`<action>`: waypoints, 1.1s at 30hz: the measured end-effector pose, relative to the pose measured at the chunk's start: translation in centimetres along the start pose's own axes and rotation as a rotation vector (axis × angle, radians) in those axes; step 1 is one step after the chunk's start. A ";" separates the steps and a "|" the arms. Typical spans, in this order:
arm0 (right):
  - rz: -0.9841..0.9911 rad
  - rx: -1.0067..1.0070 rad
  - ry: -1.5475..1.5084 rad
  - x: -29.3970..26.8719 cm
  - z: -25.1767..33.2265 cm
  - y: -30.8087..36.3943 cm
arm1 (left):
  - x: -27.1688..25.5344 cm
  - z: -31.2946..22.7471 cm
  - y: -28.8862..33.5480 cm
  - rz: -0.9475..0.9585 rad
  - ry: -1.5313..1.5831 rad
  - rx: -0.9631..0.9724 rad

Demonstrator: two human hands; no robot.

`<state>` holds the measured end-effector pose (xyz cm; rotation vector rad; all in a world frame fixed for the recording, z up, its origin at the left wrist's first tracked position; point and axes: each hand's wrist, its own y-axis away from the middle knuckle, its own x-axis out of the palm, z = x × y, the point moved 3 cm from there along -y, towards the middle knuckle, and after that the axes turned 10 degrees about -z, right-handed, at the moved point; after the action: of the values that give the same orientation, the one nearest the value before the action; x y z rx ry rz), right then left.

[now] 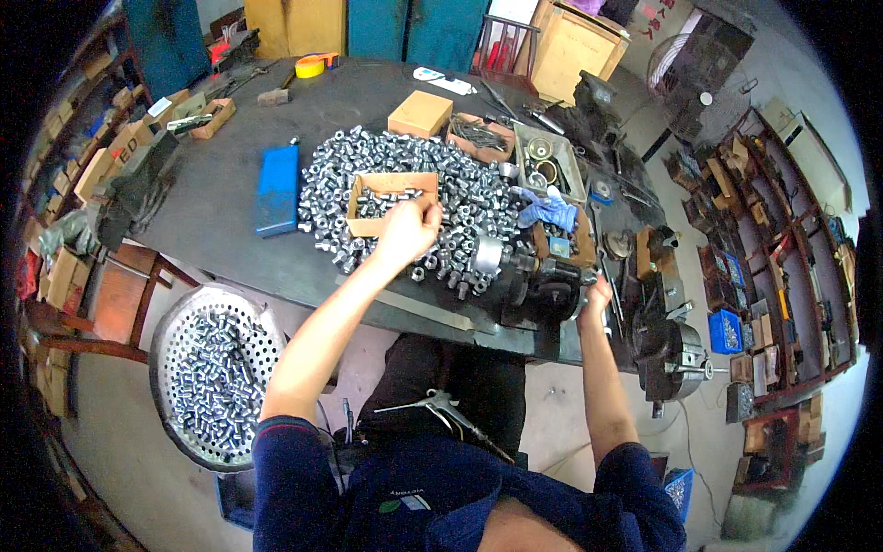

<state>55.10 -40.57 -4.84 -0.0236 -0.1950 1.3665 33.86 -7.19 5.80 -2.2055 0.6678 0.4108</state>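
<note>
My left hand (407,227) is closed in a loose fist over the heap of nuts (469,198) on the table (230,198), right at the near edge of the open cardboard box (390,203) that sits in the heap; it seems to pinch a nut or two, though I cannot see what is inside the fist. My right hand (597,296) rests on the dark machine (543,281) at the table's front edge, fingers curled against it; whether it grips a lever or only leans there I cannot tell. The likeliest slip, I judge, is a nut falling short of the box, rolling off the front edge and missing the perforated pan (216,373) of parts below to my left. The heap crowds the machine, so a sweep of my forearm could push nuts into it. The box wall is flimsy and could fold under my knuckles.
</note>
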 end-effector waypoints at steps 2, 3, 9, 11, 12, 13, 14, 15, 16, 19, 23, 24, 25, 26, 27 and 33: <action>0.116 -0.519 0.167 1.8 0.1 -4.0 | -0.8 0.9 -1.4 -0.008 -0.102 -0.070; 0.049 -0.283 0.101 3.4 1.1 -4.0 | -1.3 2.3 -1.5 0.019 -0.103 -0.055; 0.098 -0.069 -0.381 1.0 9.7 1.1 | -9.0 4.5 1.6 0.165 -0.269 -0.081; 0.112 -0.138 -0.299 -2.3 9.9 3.2 | -13.6 5.8 4.8 0.294 -0.361 -0.143; 0.218 -0.148 -0.361 -3.5 10.2 4.8 | -15.9 6.3 6.6 0.332 -0.432 -0.156; 0.321 -0.069 -0.465 -5.0 8.8 4.9 | -18.1 8.5 9.3 0.375 -0.510 -0.193; 0.393 0.036 -0.533 -5.7 7.2 5.1 | -20.4 9.8 12.2 0.407 -0.613 -0.181; 0.340 0.099 -0.466 -5.6 5.9 5.8 | -22.5 12.0 15.3 0.526 -0.685 -0.284; 0.277 0.150 -0.390 -5.4 5.1 6.6 | -24.2 12.0 17.2 0.618 -0.707 -0.400; 0.154 0.264 -0.333 -4.7 0.8 5.2 | -26.3 12.6 21.7 0.554 -0.702 -0.452; 0.118 0.302 -0.316 -3.2 -0.3 4.0 | -25.5 14.0 24.9 0.618 -0.807 -0.446; 0.144 0.302 -0.328 -3.8 -0.9 3.6 | -25.0 13.9 25.1 0.609 -0.817 -0.435; 0.168 0.301 -0.340 -4.3 -1.4 3.0 | -24.9 14.0 25.2 0.649 -0.813 -0.453; 0.170 0.307 -0.333 -4.2 -1.2 3.1 | -24.8 13.9 25.4 0.658 -0.810 -0.428; 0.167 0.313 -0.328 -3.9 -0.6 3.7 | -24.9 13.9 25.5 0.669 -0.807 -0.397; 0.167 0.254 -0.311 -4.3 0.0 4.9 | -23.6 13.1 24.6 0.900 -0.900 -0.124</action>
<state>49.57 -43.76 -6.06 0.3945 -0.2836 1.5495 -0.58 -3.21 -5.72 -1.4313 1.0648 1.7824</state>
